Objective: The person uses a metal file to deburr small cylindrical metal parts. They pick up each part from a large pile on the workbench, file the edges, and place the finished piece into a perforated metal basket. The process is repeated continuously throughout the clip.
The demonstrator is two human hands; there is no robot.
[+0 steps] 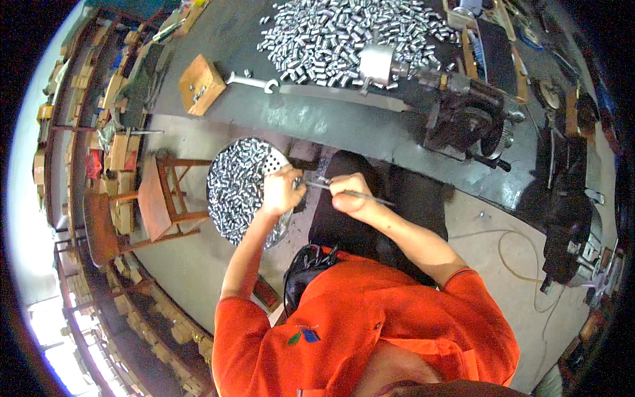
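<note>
My right hand (354, 194) is closed round a thin, dark, rod-like tool (377, 198); one end sticks out past my wrist, the other points at my left hand. Closed fingers of my left hand (283, 190) pinch a small metal piece (298, 182), mostly hidden, where the tool's tip meets it. Both hands are in front of my body, above my lap. Beneath and beside the left hand is a round metal basin (278, 159) with a perforated wall, heaped with short shiny metal cylinders (235, 192).
A dark workbench (311, 109) crosses ahead, bearing a large pile of metal cylinders (331, 40), a wrench (251, 82), a wooden box (202, 86) and a dark machine with a handwheel (469, 119). A wooden stool (155, 198) stands left, before shelves (79, 132). A hose (509, 251) lies right.
</note>
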